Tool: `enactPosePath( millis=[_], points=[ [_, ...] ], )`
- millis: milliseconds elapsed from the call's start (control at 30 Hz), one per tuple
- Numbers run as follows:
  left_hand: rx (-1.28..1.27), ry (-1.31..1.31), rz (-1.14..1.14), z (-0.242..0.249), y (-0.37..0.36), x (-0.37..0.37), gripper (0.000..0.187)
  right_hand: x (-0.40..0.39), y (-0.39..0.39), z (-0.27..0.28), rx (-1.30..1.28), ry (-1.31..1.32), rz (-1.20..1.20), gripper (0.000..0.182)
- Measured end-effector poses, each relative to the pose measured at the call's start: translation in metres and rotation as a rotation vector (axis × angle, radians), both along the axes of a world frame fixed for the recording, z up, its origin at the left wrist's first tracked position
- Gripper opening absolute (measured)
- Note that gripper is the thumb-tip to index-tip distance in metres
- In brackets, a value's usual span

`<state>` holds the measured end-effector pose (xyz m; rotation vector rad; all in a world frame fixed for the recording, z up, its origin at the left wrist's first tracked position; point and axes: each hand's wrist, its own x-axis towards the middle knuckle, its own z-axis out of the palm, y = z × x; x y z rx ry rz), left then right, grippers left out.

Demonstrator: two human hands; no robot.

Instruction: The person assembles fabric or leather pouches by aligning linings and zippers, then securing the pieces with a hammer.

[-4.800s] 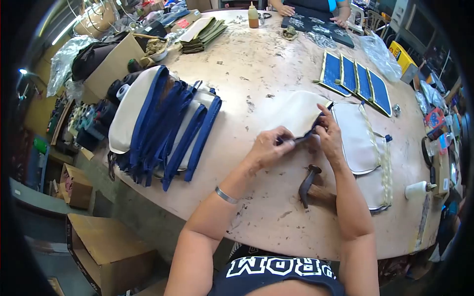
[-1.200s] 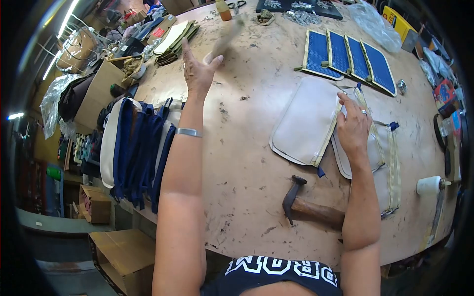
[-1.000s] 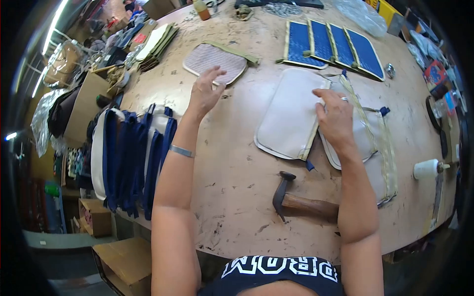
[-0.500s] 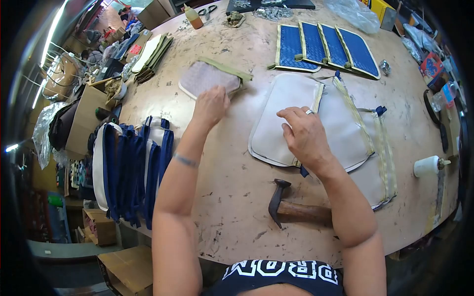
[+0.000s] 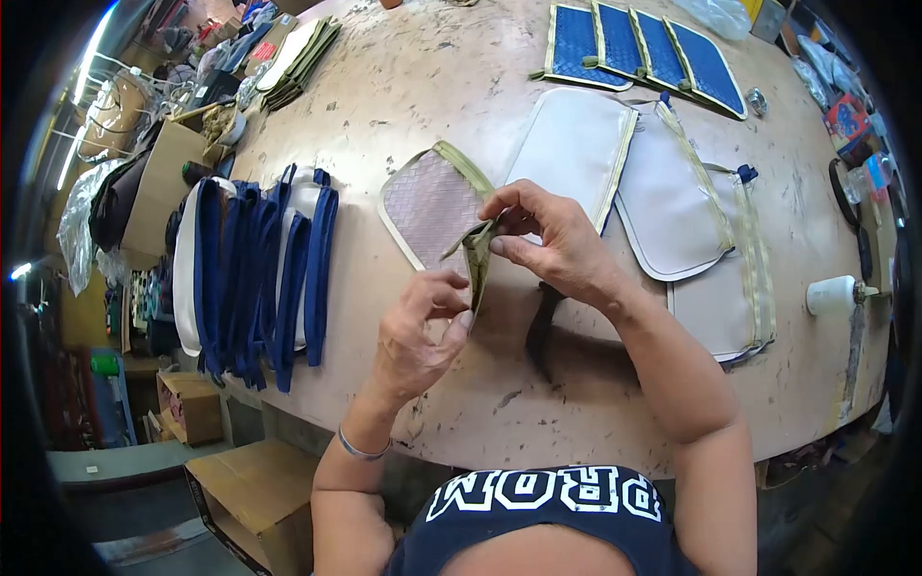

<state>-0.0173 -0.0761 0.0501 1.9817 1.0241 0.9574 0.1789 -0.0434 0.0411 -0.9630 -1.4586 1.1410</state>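
Observation:
A small woven pinkish panel [image 5: 432, 206] with a pale edge and olive binding stands tilted before me. My right hand [image 5: 552, 235] pinches the olive strip at its right side between thumb and fingers. Below it, my left hand [image 5: 423, 336] has its fingers curled around the lower edge of the piece; how firmly it grips is partly hidden. Just right of the piece lies a hammer [image 5: 545, 331], its handle mostly covered by my right forearm. White panels [image 5: 576, 134] with zipper edges overlap one another beyond my right hand.
Blue woven panels [image 5: 643, 48] lie at the back right. Navy and white strips [image 5: 254, 278] are heaped on the left, near a cardboard box [image 5: 173, 187]. Olive-edged pieces [image 5: 300, 62] are stacked at the back left. A white bottle [image 5: 831, 295] lies at the right edge.
The small panel has come nearer and turned. My right hand has left the white panels and taken its olive strip; my left hand has moved down to its lower edge. The view has shifted.

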Motion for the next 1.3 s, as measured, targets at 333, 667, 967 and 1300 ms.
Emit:
enactPosePath(
  millis=[333, 667, 967, 1300],
  points=[
    [-0.159, -0.297, 0.096, 0.009, 0.024, 0.010, 0.011, -0.003, -0.004, -0.003, -0.060, 0.102, 0.147, 0.023],
    [-0.398, -0.576, 0.041, -0.003, 0.033, 0.011, 0.013, -0.002, 0.004, -0.011, -0.097, 0.169, 0.094, 0.017],
    [-0.372, -0.565, 0.022, -0.009, 0.032, 0.014, 0.014, -0.003, -0.002, 0.001, -0.072, 0.003, 0.113, 0.014],
    [-0.364, -0.567, 0.008, -0.013, 0.029, 0.016, 0.014, 0.000, -0.001, -0.001, -0.062, 0.011, 0.156, 0.011]
  ],
)
